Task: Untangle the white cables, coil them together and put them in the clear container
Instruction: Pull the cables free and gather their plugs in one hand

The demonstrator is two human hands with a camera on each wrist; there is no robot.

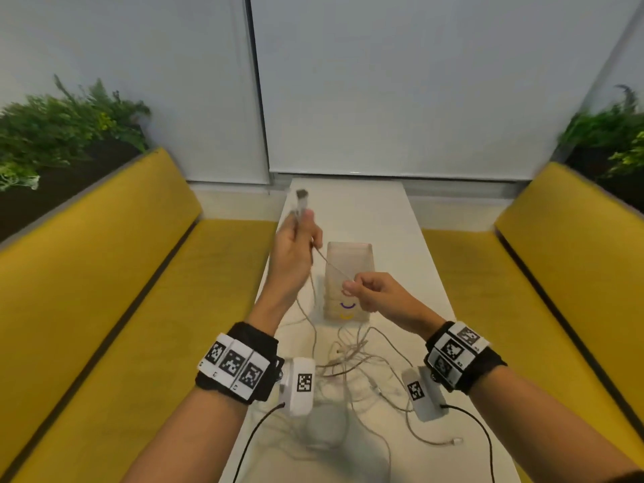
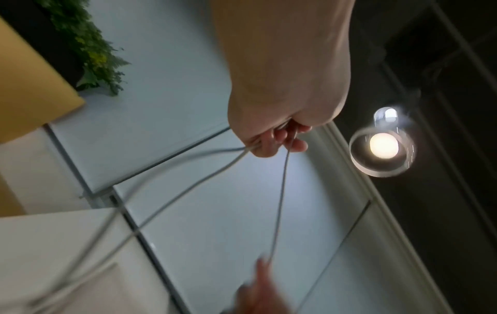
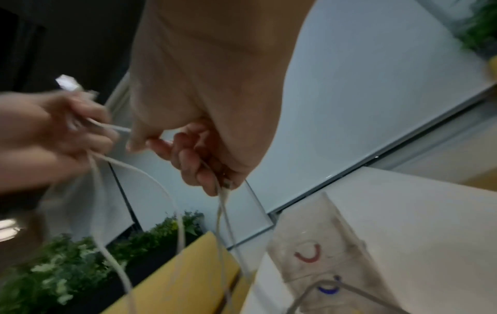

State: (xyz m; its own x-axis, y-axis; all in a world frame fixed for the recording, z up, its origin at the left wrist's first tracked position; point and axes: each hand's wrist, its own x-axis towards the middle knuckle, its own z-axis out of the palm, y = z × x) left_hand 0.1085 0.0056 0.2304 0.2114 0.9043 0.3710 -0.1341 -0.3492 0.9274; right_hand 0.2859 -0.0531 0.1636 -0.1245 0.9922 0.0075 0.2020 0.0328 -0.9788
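Observation:
A tangle of white cables point(image 1: 352, 360) lies on the narrow white table point(image 1: 393, 217) in front of me. My left hand point(image 1: 296, 238) is raised above the table's left side and grips cable ends, a USB plug point(image 1: 301, 196) sticking up from the fist. A strand point(image 1: 331, 266) runs from it down to my right hand point(image 1: 362, 291), which pinches it in front of the clear container point(image 1: 348, 280). In the left wrist view the left hand point(image 2: 274, 140) curls round cables point(image 2: 279, 201). The right wrist view shows the right hand point(image 3: 193, 153) holding cables point(image 3: 222, 212) above the clear container point(image 3: 317, 255).
Yellow benches point(image 1: 104, 308) flank the table on both sides, with green plants point(image 1: 62, 127) behind them. A round white charger puck point(image 1: 326, 430) lies among the cables near me. One loose plug end point(image 1: 456, 440) lies at the right front. A ceiling lamp point(image 2: 383, 146) glows overhead.

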